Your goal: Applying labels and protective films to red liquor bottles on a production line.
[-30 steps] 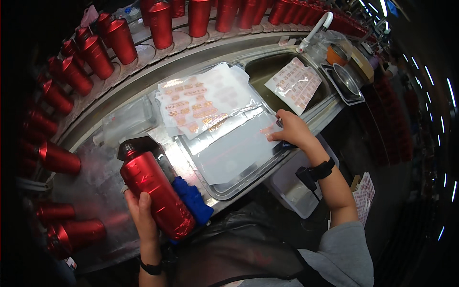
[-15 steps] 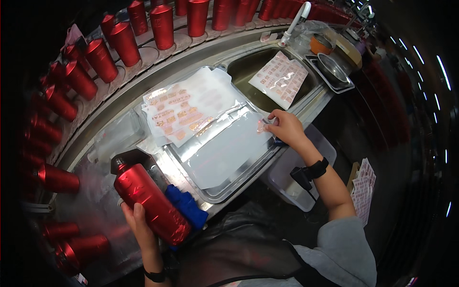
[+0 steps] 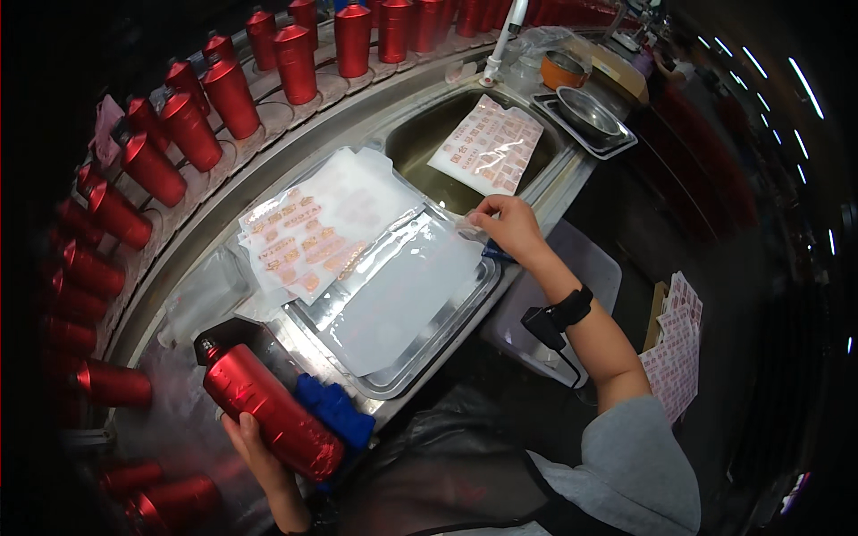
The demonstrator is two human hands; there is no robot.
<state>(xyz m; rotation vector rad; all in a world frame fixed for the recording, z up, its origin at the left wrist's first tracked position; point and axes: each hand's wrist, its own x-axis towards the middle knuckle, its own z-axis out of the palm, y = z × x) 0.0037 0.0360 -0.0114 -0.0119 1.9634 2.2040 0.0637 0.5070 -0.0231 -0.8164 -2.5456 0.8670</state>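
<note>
My left hand (image 3: 257,449) grips a shiny red metallic bottle (image 3: 266,411) by its side. The bottle is tilted, its narrow threaded neck pointing up and left. My right hand (image 3: 509,225) is closed in a pinch at the right edge of a shallow metal tray (image 3: 391,386). Between its fingertips is a small pale decal (image 3: 467,220), partly hidden by the fingers. In the tray lies a plain whitish sheet (image 3: 402,290). Overlapping printed decal sheets (image 3: 308,234) rest across the tray's far left side.
A blue cloth (image 3: 335,409) lies beside the bottle. Behind the tray, a sink (image 3: 413,159) holds another printed sheet (image 3: 490,143) under a white faucet (image 3: 502,45). Rows of red bottles (image 3: 231,96) line the curved rack. A plastic bin (image 3: 581,259) stands below the counter's edge.
The view has shifted, so the counter sits further left and lower. My right hand still pinches the decal near the tray's right edge; my left hand keeps hold of the bottle.
</note>
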